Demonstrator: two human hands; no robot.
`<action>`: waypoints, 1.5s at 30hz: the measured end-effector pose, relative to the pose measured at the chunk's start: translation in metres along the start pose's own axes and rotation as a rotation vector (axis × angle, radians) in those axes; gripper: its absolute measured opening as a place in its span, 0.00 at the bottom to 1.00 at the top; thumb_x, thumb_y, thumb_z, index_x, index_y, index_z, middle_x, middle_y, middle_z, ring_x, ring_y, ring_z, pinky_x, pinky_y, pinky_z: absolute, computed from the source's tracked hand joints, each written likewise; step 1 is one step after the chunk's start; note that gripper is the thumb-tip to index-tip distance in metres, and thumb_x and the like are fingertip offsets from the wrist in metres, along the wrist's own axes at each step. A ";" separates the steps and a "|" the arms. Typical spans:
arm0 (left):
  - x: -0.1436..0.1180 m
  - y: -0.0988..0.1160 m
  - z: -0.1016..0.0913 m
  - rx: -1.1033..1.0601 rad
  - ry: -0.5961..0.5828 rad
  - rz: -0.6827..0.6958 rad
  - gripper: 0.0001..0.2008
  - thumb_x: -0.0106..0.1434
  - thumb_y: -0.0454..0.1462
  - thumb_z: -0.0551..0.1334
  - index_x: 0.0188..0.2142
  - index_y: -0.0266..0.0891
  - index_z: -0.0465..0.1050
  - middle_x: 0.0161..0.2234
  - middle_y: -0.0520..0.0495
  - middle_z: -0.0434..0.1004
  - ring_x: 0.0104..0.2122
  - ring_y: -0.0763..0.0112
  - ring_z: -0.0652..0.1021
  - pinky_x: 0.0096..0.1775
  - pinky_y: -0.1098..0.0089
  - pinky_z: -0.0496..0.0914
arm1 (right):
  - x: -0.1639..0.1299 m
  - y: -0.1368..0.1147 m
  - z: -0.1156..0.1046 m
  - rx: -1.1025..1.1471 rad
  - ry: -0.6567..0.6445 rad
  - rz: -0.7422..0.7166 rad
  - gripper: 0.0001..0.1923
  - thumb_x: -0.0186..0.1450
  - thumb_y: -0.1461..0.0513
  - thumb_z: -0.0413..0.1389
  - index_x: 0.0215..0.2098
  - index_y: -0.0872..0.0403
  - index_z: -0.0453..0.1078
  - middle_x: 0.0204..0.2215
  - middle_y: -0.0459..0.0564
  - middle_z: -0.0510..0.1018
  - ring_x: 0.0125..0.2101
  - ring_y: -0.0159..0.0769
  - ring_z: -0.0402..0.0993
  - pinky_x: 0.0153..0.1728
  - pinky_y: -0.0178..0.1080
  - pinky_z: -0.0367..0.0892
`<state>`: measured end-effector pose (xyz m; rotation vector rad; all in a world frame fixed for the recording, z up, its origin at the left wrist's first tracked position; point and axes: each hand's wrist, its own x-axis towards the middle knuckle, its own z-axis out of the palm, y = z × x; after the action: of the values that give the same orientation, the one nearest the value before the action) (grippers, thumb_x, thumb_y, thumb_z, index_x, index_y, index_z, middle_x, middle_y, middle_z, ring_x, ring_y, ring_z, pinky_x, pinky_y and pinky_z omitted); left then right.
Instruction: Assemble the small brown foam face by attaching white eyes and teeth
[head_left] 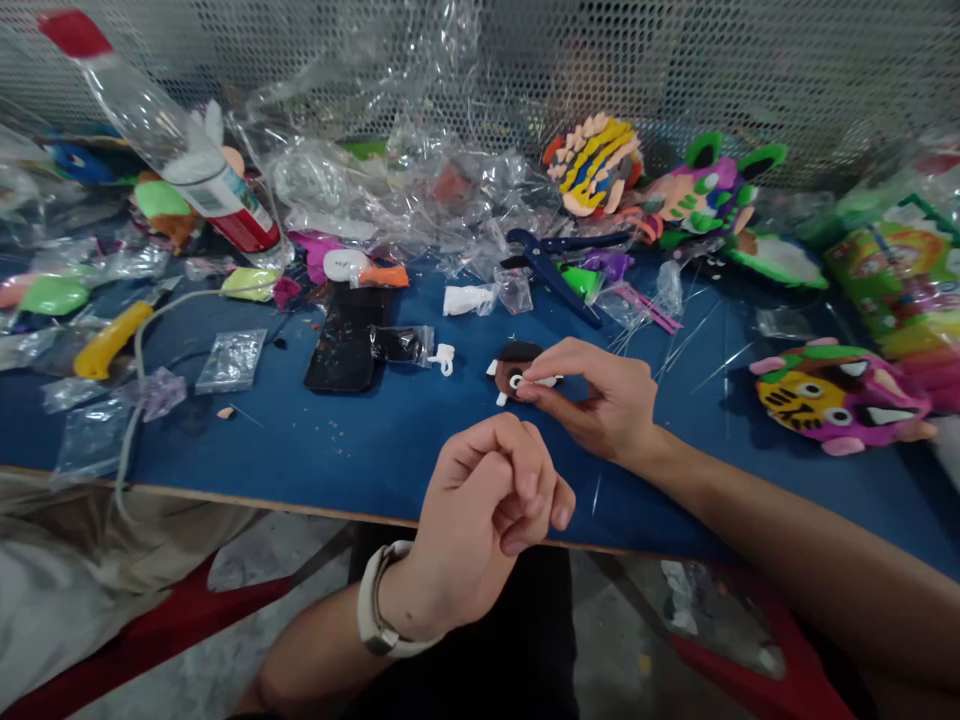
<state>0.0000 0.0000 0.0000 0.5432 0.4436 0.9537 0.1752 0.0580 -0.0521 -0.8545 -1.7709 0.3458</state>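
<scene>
Curling loosely near the table edge, the left hand (487, 500) hides whatever its fingertips pinch; I cannot tell if it holds anything. Beyond it, the right hand (600, 395) pinches a small white piece against a brown mask (516, 365) lying on the blue table (360, 440). Farther off lie a phone (349, 340), finished masks (836, 395) and crumpled plastic (390, 180) before a mesh wall (675, 60).
</scene>
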 end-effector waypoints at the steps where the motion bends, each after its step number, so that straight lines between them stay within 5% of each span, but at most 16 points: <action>1: 0.000 0.000 0.000 -0.004 -0.002 0.002 0.14 0.66 0.27 0.58 0.23 0.36 0.62 0.21 0.59 0.63 0.14 0.88 0.57 0.32 0.74 0.68 | 0.000 0.000 0.000 0.001 -0.002 0.002 0.02 0.71 0.58 0.68 0.40 0.47 0.81 0.33 0.45 0.87 0.31 0.35 0.83 0.30 0.38 0.78; 13: 0.002 0.002 -0.003 0.038 0.020 0.017 0.13 0.66 0.27 0.58 0.25 0.37 0.67 0.23 0.58 0.66 0.15 0.86 0.58 0.33 0.72 0.69 | 0.002 -0.003 0.000 0.030 0.007 0.009 0.01 0.71 0.59 0.68 0.40 0.47 0.81 0.33 0.45 0.87 0.30 0.35 0.83 0.29 0.37 0.78; 20: 0.044 0.052 -0.010 0.814 -0.066 0.341 0.03 0.63 0.31 0.68 0.36 0.39 0.79 0.28 0.52 0.73 0.25 0.75 0.67 0.30 0.71 0.62 | -0.003 0.000 0.001 0.031 0.119 0.128 0.04 0.73 0.58 0.65 0.46 0.45 0.79 0.33 0.44 0.86 0.28 0.34 0.83 0.28 0.37 0.79; 27: 0.098 0.063 -0.030 1.396 -0.493 0.634 0.05 0.60 0.35 0.68 0.38 0.42 0.77 0.36 0.47 0.75 0.37 0.64 0.75 0.43 0.64 0.71 | -0.004 0.007 0.006 0.157 0.189 0.224 0.10 0.75 0.57 0.63 0.53 0.45 0.72 0.34 0.43 0.84 0.31 0.34 0.85 0.30 0.36 0.81; 31: 0.108 0.053 -0.050 1.521 -0.505 0.719 0.05 0.65 0.38 0.67 0.40 0.43 0.76 0.40 0.44 0.75 0.43 0.59 0.77 0.48 0.60 0.72 | -0.002 0.005 0.006 0.222 0.181 0.300 0.13 0.73 0.55 0.65 0.53 0.45 0.71 0.32 0.44 0.84 0.30 0.36 0.85 0.29 0.36 0.81; 38: 0.114 0.053 -0.069 1.586 -0.478 0.784 0.07 0.69 0.43 0.68 0.39 0.43 0.77 0.45 0.41 0.77 0.44 0.58 0.77 0.50 0.56 0.72 | -0.003 0.004 0.007 0.195 0.136 0.308 0.21 0.68 0.54 0.71 0.55 0.44 0.71 0.44 0.48 0.85 0.38 0.39 0.87 0.34 0.39 0.86; 45: 0.118 0.056 -0.075 1.493 -0.483 0.763 0.08 0.68 0.44 0.70 0.36 0.44 0.77 0.44 0.43 0.77 0.45 0.57 0.76 0.53 0.54 0.69 | 0.000 0.005 0.009 0.176 0.158 0.278 0.15 0.72 0.56 0.67 0.53 0.44 0.72 0.51 0.51 0.82 0.46 0.41 0.86 0.41 0.41 0.87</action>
<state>-0.0195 0.1443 -0.0377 2.3681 0.4528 1.0178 0.1686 0.0634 -0.0588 -0.9741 -1.4549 0.5904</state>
